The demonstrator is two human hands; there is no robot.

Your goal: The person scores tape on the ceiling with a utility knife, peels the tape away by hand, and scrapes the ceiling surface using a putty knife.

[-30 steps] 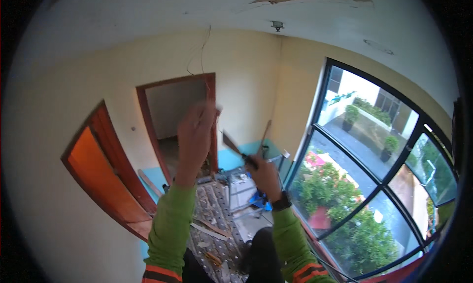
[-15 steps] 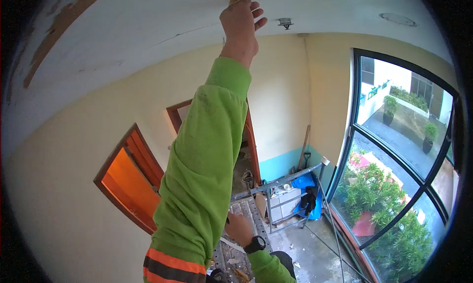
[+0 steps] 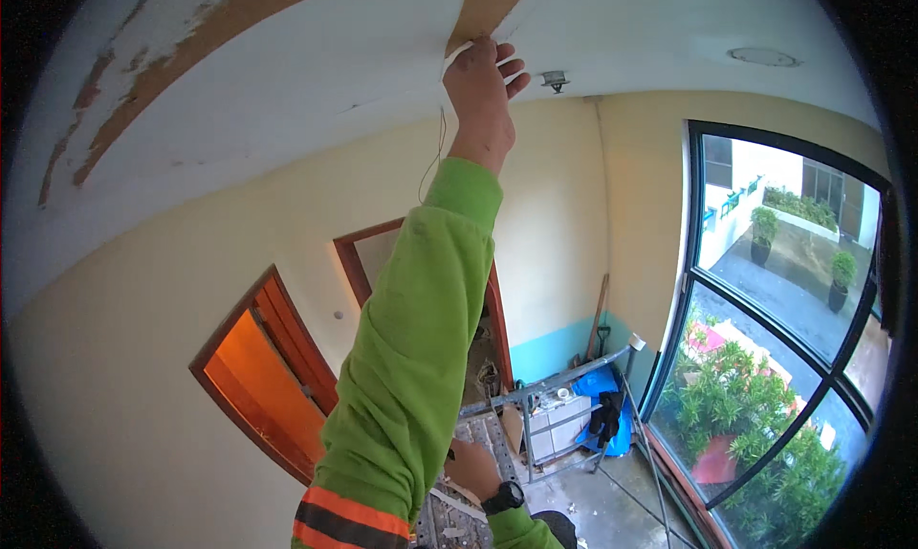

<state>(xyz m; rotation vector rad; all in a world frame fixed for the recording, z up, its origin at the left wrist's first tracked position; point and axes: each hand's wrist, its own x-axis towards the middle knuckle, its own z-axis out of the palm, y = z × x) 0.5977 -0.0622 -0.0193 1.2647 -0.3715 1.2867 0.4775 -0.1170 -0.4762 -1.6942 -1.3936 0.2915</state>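
Note:
My left hand (image 3: 478, 95) is raised to the white ceiling (image 3: 622, 32), thumb and forefinger pinched on the edge of a peeling white strip (image 3: 457, 50), the other fingers loosely curled. Right above it runs a bare brown band (image 3: 492, 4) where the white layer is off. Low down, my right hand (image 3: 471, 470), with a black watch on its wrist, is closed over the scaffold platform (image 3: 483, 434). A dark bit shows at its fingers, but the left sleeve partly hides them, so what it holds is unclear.
Another curved brown patch (image 3: 182, 61) marks the ceiling at left. A sprinkler head (image 3: 554, 80) juts down near my left hand; a thin wire (image 3: 435, 162) dangles behind the wrist. Scaffold rails (image 3: 564, 372), a tall window (image 3: 765, 329) and a shovel (image 3: 601, 339) are to the right.
The view has tilted up, so more of the brown bands shows. My left hand stays pinched at the ceiling, slightly shifted; the right hand stays low.

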